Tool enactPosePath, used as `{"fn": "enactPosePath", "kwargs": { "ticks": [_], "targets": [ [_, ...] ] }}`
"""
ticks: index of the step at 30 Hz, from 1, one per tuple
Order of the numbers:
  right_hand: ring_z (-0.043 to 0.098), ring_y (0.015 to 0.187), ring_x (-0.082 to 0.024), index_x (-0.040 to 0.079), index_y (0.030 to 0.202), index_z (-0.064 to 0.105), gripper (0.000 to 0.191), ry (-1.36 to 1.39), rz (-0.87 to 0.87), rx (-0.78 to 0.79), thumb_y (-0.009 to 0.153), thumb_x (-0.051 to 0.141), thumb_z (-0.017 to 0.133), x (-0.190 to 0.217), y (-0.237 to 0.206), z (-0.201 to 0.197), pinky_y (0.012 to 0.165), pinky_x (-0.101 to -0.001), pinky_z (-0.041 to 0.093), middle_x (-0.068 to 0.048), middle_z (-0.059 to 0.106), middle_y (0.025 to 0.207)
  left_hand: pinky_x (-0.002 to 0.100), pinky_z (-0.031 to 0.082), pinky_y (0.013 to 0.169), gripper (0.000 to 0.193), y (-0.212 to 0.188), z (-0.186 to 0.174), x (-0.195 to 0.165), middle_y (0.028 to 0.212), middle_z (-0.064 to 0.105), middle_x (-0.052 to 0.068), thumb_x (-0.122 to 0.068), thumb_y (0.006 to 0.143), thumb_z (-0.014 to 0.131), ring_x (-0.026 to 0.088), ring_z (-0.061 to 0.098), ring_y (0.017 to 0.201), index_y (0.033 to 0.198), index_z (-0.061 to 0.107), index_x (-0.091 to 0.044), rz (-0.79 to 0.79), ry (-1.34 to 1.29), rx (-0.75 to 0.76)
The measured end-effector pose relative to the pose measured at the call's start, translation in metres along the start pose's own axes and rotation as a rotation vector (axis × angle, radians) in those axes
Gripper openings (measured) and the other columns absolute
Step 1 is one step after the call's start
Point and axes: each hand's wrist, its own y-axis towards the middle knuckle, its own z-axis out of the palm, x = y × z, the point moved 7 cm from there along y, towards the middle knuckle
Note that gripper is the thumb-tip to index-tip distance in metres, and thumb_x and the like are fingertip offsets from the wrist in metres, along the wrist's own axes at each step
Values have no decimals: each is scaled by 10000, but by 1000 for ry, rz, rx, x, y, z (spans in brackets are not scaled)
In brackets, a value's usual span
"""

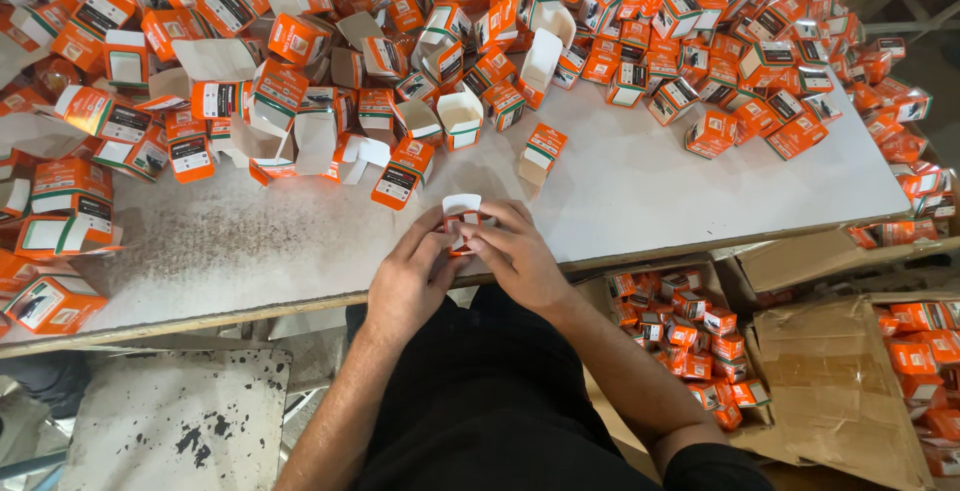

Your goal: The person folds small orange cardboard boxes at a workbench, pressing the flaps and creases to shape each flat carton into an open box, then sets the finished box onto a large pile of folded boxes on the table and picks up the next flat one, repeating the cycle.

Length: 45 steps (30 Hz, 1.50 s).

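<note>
Both my hands meet at the near edge of the white table [640, 191], holding one small orange-and-white carton [461, 213] between them. My left hand [412, 273] grips its left side and my right hand [515, 251] covers its right side. The carton's white top flap stands open above my fingers. Much of the carton is hidden by my fingers. Just beyond my hands lie loose cartons, one orange carton [401, 175] to the left and another carton [541, 149] to the right.
A large heap of orange cartons [620, 21], some open and some closed, covers the far and left parts of the table. Cardboard boxes [690, 336] holding closed cartons stand on the floor to my right. A speckled white board [180, 421] lies lower left.
</note>
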Motion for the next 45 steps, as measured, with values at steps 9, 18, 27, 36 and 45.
{"fn": "enactPosePath", "kwargs": {
  "ticks": [9,18,27,36,45],
  "targets": [
    [634,1042,-182,55,1300,576,339,494,387,133,982,-37,648,-38,-2,6,859,-307,538,-85,629,1184,401,607,781,423,-8,6,5,1297,675,98,-132,760,878,326,714,1024,1038,570,-51,-27,22,51],
    [661,1216,-295,76,1288,688,366,161,0,122,929,42,754,7,3,-11,1020,-382,552,-122,656,1341,417,595,792,546,-9,8,8,1301,680,92,-140,790,864,345,707,1051,1105,423,-71,-50,2,33],
    [625,1120,-332,65,1289,676,436,-116,-178,55,870,95,791,30,1,-11,957,-413,534,-125,626,1369,433,579,932,350,-4,-6,-19,1330,620,98,-77,770,812,346,668,1180,1066,626,-77,165,112,-11],
    [617,1082,-308,86,1292,687,419,-524,-225,-13,885,111,782,14,-30,-60,903,-445,511,-130,622,1289,460,574,896,220,56,-33,-27,1247,642,162,-65,870,738,368,663,1091,1068,649,-28,338,133,99],
    [591,1100,-317,30,1284,665,378,-437,39,-299,912,36,737,-18,-35,-108,988,-429,488,-173,602,1349,492,579,876,293,276,46,135,1214,745,180,-153,884,712,352,717,1123,1162,752,-70,-121,816,602]
  ]
}}
